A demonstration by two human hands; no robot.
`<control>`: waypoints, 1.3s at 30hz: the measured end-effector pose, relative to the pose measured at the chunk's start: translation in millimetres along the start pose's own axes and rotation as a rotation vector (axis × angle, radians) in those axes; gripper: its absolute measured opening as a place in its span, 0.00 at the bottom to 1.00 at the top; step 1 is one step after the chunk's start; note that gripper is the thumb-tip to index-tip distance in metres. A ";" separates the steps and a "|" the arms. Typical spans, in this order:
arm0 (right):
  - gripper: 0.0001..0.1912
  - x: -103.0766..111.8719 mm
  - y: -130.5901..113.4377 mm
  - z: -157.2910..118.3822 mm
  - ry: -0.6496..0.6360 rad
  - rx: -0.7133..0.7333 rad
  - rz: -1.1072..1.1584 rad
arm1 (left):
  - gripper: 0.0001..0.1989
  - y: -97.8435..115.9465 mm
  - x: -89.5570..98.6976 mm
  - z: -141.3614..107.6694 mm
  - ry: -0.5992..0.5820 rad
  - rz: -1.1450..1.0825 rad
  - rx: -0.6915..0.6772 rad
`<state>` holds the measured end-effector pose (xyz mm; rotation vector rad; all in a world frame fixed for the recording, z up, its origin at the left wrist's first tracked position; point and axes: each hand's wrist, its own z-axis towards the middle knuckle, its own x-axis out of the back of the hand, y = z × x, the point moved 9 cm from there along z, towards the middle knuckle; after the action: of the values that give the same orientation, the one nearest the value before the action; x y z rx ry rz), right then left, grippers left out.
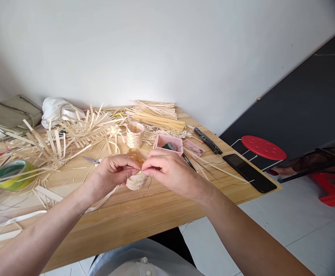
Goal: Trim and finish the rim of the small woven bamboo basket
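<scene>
A small woven basket point(136, 181) of pale flat strips is between my hands over the table. My left hand point(117, 170) is closed, thumb and forefinger pinching at the basket's near rim. Right beside it, my right hand point(167, 168) pinches the same stretch of rim, the fingertips of both nearly touching. A thin dark thread end shows at the basket's right side. Whether the fingertips also grip a thread or strip is too small to tell. Just behind stands a second woven basket point(135, 135), upright. A pair of scissors point(91, 159) lies left of my hands, partly hidden.
Loose strips point(55, 142) spread over the table's left, near a roll of tape point(12, 174). Strip bundles point(158, 115) lie at the back. To the right are a pink box point(169, 142) with a thread spool, a black-handled tool point(208, 140) and a phone point(249, 172).
</scene>
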<state>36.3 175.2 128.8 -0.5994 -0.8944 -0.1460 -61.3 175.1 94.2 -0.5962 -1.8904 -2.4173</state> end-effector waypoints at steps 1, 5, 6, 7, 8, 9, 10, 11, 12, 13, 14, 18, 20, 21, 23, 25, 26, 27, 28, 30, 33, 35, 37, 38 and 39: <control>0.09 -0.6 0.7 0.6 -0.008 -0.013 0.008 | 0.05 0.0 0.9 0.5 0.008 0.002 -0.004; 0.09 -1.8 -1.5 2.4 -0.004 -0.008 -0.018 | 0.03 -1.1 3.9 2.7 0.031 0.027 -0.012; 0.09 -2.5 -2.6 2.7 -0.001 -0.001 -0.030 | 0.03 -1.5 4.9 3.0 0.039 0.041 -0.012; 0.09 -3.4 -3.4 3.0 0.000 0.003 -0.042 | 0.03 -1.7 5.9 3.0 0.046 0.055 -0.014; 0.09 -4.5 -4.1 3.3 -0.001 0.007 -0.051 | 0.03 -1.9 6.9 2.9 0.053 0.069 -0.015; 0.09 -5.3 -4.4 3.4 -0.004 0.009 -0.060 | 0.03 -2.2 7.8 2.7 0.059 0.081 -0.015; 0.09 -5.5 -4.7 3.5 -0.009 0.012 -0.067 | 0.04 -2.8 8.5 2.4 0.063 0.090 -0.012; 0.08 -5.0 -5.0 3.5 -0.018 0.019 -0.065 | 0.04 -3.6 8.9 2.1 0.062 0.097 -0.007; 0.07 -3.5 -5.2 3.3 -0.028 0.028 -0.055 | 0.04 -4.6 9.2 1.8 0.060 0.099 0.001; 0.07 -0.3 -5.4 3.0 -0.033 0.040 -0.041 | 0.04 -5.6 9.9 1.5 0.061 0.098 0.010; 0.07 4.6 -5.6 2.6 -0.031 0.057 -0.029 | 0.04 -6.4 11.0 1.3 0.068 0.094 0.016; 0.12 30.6 -6.3 0.1 0.001 0.137 -0.058 | 0.05 -9.4 16.0 0.1 0.095 0.061 0.051; 0.14 35.4 -5.6 -1.0 -0.046 0.153 -0.086 | 0.05 -10.9 16.2 -0.3 0.082 0.031 0.073; 0.14 36.4 -3.7 -1.1 -0.070 0.138 -0.095 | 0.06 -11.3 16.2 -0.6 0.074 0.017 0.080; 0.17 40.1 2.1 0.0 -0.068 0.076 -0.098 | 0.06 -11.4 16.0 -1.0 0.058 0.006 0.089; 0.15 43.2 3.7 2.1 -0.030 0.062 -0.104 | 0.06 -10.5 15.4 -1.2 0.042 0.010 0.087; 0.11 42.3 1.3 3.4 -0.025 0.094 -0.108 | 0.07 -9.6 14.6 -1.2 0.032 0.016 0.082; 0.08 39.8 -2.9 4.4 -0.030 0.151 -0.108 | 0.08 -8.6 13.5 -1.2 0.020 0.024 0.076; 0.08 36.3 -7.5 5.1 -0.043 0.214 -0.102 | 0.09 -7.0 12.3 -1.1 0.008 0.033 0.063; 0.11 29.7 -12.2 6.3 -0.065 0.290 -0.081 | 0.10 -2.9 10.5 -1.0 -0.008 0.062 0.029; 0.13 23.2 -12.3 8.2 -0.070 0.305 -0.112 | 0.11 3.0 8.3 -1.5 -0.031 0.103 -0.023; 0.15 18.0 -14.7 8.1 -0.096 0.327 -0.191 | 0.10 4.5 6.6 -2.1 -0.053 0.111 -0.035; 0.17 14.3 -18.2 7.7 -0.121 0.355 -0.268 | 0.09 5.2 6.0 -2.5 -0.062 0.123 -0.039; 0.17 13.4 -19.8 7.7 -0.130 0.367 -0.293 | 0.08 5.7 6.0 -2.6 -0.061 0.133 -0.043; 0.17 13.0 -21.2 7.9 -0.135 0.376 -0.308 | 0.07 6.4 6.0 -2.6 -0.058 0.145 -0.049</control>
<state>31.4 163.5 151.6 -0.1195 -1.1101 -0.2102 -66.0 172.3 101.5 -0.7855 -1.7458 -2.3853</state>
